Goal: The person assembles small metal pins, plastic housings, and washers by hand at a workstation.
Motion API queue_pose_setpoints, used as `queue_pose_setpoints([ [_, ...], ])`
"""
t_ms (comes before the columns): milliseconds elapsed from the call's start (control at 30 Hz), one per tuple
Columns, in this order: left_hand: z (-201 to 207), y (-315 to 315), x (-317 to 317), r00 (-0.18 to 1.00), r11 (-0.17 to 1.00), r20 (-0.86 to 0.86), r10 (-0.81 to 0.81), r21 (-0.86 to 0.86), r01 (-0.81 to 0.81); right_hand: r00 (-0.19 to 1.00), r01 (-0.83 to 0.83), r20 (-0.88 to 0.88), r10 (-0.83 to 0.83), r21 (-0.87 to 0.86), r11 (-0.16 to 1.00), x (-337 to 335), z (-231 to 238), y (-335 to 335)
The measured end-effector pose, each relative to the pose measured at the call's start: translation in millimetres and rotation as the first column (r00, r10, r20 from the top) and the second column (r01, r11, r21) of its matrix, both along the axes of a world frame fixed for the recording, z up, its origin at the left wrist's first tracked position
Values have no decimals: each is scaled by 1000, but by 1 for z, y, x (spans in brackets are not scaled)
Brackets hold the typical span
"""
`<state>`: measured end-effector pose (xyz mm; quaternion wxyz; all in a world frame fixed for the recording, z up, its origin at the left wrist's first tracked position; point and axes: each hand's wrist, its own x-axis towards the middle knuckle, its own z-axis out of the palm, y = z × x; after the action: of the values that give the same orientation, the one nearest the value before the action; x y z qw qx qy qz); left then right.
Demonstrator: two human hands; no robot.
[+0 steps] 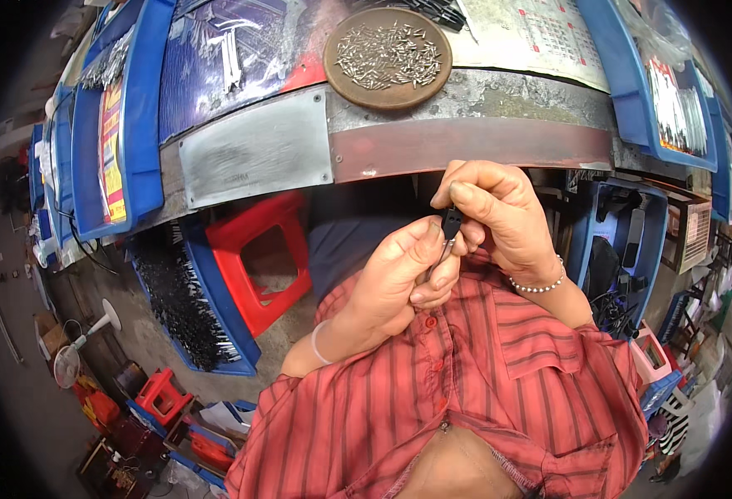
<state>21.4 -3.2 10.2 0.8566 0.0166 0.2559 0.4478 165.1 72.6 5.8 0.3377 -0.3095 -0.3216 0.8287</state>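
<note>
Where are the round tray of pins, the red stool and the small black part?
Tray [345, 83]: head view, its bare brown rim.
Stool [241, 233]: head view, its red top edge.
Black part [452, 223]: head view, its middle, between the fingers.

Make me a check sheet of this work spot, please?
Surface: grey metal-edged bench, worn and stained.
Job's things: small black part pinched in both hands; round dish of small metal pins on the bench.
Clutter: blue trays holding parts, red stool below.
Hands: left hand and right hand meet at the part, above a red striped shirt.
Cables: black wires low on the right.
Surroundings: white fan on the floor.
</note>
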Motion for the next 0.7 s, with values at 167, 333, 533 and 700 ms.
queue_pose_setpoints([
  [167, -1, -5, -2, 998, 998, 62, 19, -66, -15, 993, 4, 116, -12, 72, 997, -4, 4, -12],
  [333, -5, -9, -4, 991, 997, 122, 52, -66, -44, 980, -17, 194, -31, 238, 971, -9, 6, -21],
  [533, -14, -4, 0, 941, 991, 327, 93, -121, -56, 984, 101, 138, -113, 89, 991, -12, 2, -20],
  [700, -17, -5, 0, 941, 995, 331, 72, -86, -46, 991, 19, 133, -29, 80, 997, -7, 8, -11],
])
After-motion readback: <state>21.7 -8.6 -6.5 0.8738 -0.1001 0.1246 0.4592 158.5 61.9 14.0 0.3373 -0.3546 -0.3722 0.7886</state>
